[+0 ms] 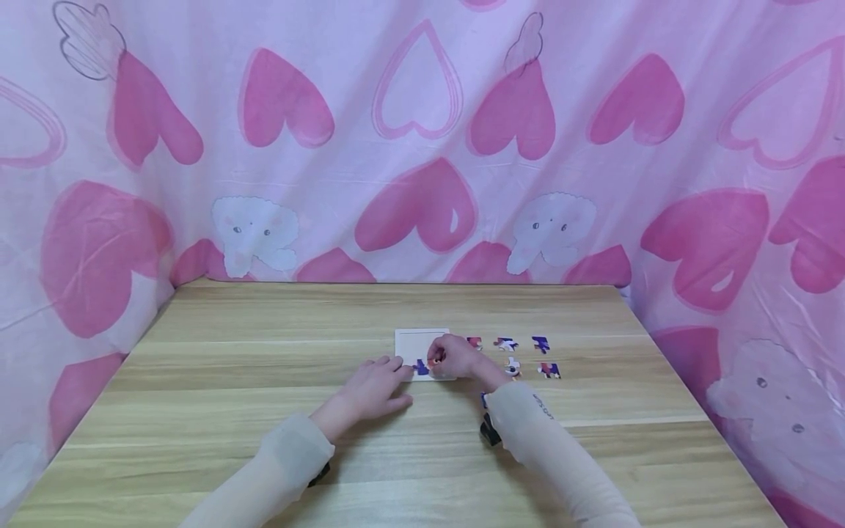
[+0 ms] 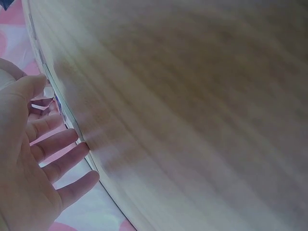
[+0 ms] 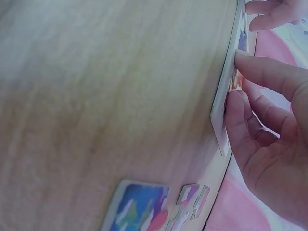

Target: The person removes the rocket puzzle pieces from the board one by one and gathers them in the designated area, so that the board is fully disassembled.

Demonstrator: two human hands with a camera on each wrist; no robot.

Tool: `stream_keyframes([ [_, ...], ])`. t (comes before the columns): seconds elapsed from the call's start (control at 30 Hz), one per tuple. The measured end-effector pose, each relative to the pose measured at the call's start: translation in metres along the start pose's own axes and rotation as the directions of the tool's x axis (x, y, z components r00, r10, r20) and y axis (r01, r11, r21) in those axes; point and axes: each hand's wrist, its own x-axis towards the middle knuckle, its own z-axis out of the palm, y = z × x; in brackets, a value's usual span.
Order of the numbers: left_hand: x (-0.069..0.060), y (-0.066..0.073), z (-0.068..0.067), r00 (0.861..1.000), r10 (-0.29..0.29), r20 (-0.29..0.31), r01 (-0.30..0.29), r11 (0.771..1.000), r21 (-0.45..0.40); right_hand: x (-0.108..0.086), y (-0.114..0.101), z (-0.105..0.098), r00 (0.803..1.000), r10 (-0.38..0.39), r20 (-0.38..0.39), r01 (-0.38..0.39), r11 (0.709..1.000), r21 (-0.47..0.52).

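A white puzzle tray [image 1: 411,341] lies flat on the wooden table, with a purple jigsaw piece [image 1: 422,367] in its lower part. My right hand [image 1: 457,356] is over the tray's right side and pinches an orange jigsaw piece [image 3: 236,81] between thumb and fingers, down at the tray's surface. My left hand [image 1: 375,389] rests at the lower left corner of the tray, fingers loosely extended and thumb apart. In the left wrist view the left hand's fingers [image 2: 65,159] are spread and hold nothing.
To the right of the tray lie several loose jigsaw pieces [image 1: 541,344] in rough rows. A colourful piece [image 3: 139,207] sits nearer, partly hidden by the right sleeve in the head view. A pink heart-patterned curtain [image 1: 416,205] surrounds the table [image 1: 264,315].
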Motion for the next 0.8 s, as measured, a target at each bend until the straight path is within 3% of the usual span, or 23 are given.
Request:
stream_keyframes([
  [0.2, 0.001, -0.001, 0.001, 1.0, 0.007, -0.011, -0.007, 1.0, 0.007, -0.002, 0.003, 0.0, 1.0, -0.011, -0.003, 0.011, 0.995, 0.097],
  [0.27, 0.001, -0.001, 0.001, 1.0, 0.013, -0.022, -0.013, 1.0, 0.01, -0.003, 0.006, -0.001, 0.998, -0.057, -0.015, 0.059, 0.986, 0.156],
  [0.37, 0.0, -0.001, 0.001, 0.999, 0.029, -0.033, -0.028, 1.0, 0.014, -0.005, 0.011, -0.002, 0.997, -0.072, -0.007, 0.071, 0.956, 0.285],
  [0.47, 0.0, 0.0, 0.001, 0.999, 0.044, -0.025, -0.043, 0.999, 0.025, -0.006, 0.014, -0.004, 0.999, -0.021, 0.036, 0.005, 0.92, 0.392],
  [0.5, 0.0, 0.0, 0.0, 0.999, 0.047, -0.016, -0.046, 0.998, 0.037, -0.006, 0.015, -0.004, 0.998, 0.028, 0.06, -0.051, 0.903, 0.426],
  [0.63, 0.002, 0.006, -0.001, 0.998, 0.06, 0.022, -0.062, 0.991, 0.12, -0.005, 0.017, -0.006, 0.988, 0.107, 0.107, -0.145, 0.867, 0.477],
  [0.8, 0.008, 0.015, -0.001, 0.997, 0.065, 0.044, -0.074, 0.966, 0.247, -0.005, 0.018, -0.007, 0.989, 0.104, 0.108, -0.145, 0.856, 0.497],
])
